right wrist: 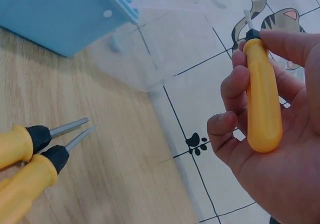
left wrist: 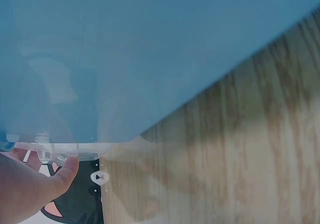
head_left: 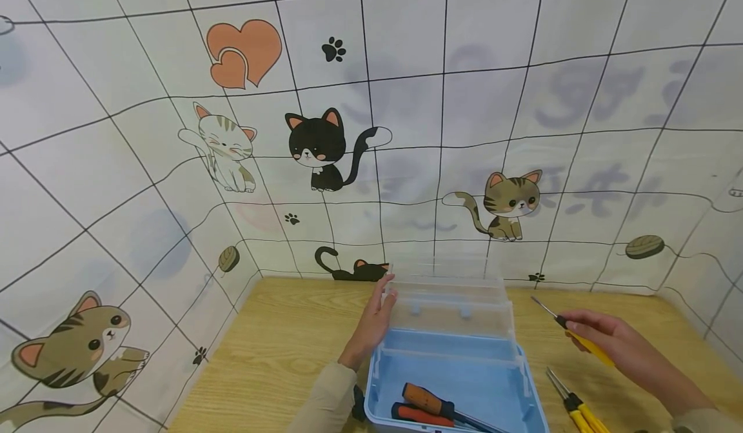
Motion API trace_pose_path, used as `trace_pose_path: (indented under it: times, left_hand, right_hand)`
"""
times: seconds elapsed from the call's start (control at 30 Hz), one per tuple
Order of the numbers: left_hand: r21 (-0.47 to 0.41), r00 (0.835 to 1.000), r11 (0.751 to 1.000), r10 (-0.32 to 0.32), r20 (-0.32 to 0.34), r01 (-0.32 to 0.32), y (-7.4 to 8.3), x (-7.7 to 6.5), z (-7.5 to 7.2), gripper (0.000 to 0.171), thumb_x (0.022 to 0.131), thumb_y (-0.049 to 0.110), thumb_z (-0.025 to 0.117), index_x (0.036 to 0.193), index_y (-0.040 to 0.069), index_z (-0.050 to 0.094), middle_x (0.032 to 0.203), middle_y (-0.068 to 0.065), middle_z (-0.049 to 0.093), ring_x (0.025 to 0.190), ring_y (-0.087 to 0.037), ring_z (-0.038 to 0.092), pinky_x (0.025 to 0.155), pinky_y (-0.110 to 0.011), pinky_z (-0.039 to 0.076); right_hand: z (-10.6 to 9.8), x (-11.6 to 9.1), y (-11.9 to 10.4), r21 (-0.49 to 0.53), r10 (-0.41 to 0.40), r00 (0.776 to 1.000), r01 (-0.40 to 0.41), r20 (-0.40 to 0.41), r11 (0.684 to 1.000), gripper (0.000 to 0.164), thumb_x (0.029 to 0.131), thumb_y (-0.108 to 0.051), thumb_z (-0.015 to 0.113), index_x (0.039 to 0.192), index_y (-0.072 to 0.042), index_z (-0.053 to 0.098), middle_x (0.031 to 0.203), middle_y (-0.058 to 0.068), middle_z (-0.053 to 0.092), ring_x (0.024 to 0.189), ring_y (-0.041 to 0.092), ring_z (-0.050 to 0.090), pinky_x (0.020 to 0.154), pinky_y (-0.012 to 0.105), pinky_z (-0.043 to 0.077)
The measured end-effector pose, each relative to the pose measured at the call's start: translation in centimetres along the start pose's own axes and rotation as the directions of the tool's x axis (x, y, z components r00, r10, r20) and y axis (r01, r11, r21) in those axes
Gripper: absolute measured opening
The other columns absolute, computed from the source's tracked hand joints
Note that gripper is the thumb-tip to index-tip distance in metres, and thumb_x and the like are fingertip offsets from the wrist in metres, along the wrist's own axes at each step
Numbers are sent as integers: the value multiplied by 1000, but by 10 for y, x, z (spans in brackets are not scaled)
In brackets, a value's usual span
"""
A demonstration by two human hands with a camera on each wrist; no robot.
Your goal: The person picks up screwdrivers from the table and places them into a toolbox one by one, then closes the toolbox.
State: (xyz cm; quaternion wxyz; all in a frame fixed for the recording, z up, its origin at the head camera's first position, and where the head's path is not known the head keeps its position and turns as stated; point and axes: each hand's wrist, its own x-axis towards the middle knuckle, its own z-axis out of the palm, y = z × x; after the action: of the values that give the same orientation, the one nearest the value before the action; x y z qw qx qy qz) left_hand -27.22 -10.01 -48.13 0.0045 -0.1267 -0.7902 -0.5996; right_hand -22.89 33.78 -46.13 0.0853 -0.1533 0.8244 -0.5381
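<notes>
your left hand (head_left: 371, 323) grips the left edge of the clear plastic lid (head_left: 447, 331), which stands raised on the open light-blue plastic box (head_left: 476, 378); your right hand (head_left: 618, 337) has its fingers curled round a yellow-handled screwdriver with a black collar (right wrist: 263, 97), held right of the box, tip pointing away from you. the step looks like handling the screwdrivers one by one with the lid steadied. taking this one to the box would call for lifting it over the right wall, past the lid's edge.
</notes>
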Motion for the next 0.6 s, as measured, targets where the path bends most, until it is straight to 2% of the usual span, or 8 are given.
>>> trace_pose_path:
  times: [0.17, 0.4, 0.6]
  left_hand:
    - [2, 1000, 1000, 4, -1, -4, 1, -1, 0, 44, 108, 32, 39, 151, 27, 33, 159, -9, 28, 144, -33, 28, 112, -61, 26]
    - [0, 1000, 1000, 10, -4, -10, 0, -1, 1, 43, 108, 31, 39, 151, 26, 34, 158, -11, 30, 143, -35, 29, 111, -63, 26]
    - [-1, 1000, 1000, 7, -10, -7, 0, -1, 1, 44, 108, 31, 40, 152, 26, 33, 159, -11, 29, 145, -35, 27, 112, -63, 24]
  right_hand:
    - [4, 5, -5, -15, -25, 1000, 25, 0, 1000, 27, 107, -17, 44, 122, 1, 58, 82, 6, 54, 73, 27, 50, 57, 35, 39]
    - [8, 13, -14, -22, 44, 999, -44, 3, 999, 35, 107, -24, 46, 127, 3, 56, 85, 8, 54, 75, 25, 52, 58, 33, 41]
    - [13, 20, -24, -37, 46, 999, -46, -4, 998, 37, 106, -25, 49, 128, 4, 56, 89, 8, 57, 77, 23, 54, 60, 32, 44]
